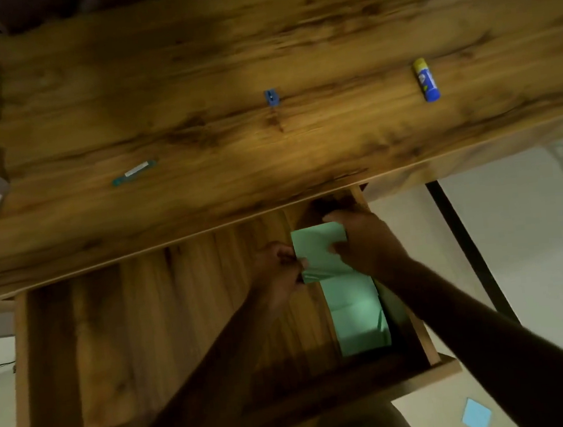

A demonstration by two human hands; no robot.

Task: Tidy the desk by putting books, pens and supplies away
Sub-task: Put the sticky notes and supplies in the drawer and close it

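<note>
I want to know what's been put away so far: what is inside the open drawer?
Green paper lies along the right side of the drawer. The left hand and right hand hold another green stack over its far end, hiding what lies beneath.

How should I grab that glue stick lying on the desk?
Pinch the glue stick round its middle, coming straight down from above. It lies flat on the desk, yellow cap pointing away, so its round sides are free for thumb and finger. The right hand is nearer, but it holds green paper now.
</note>
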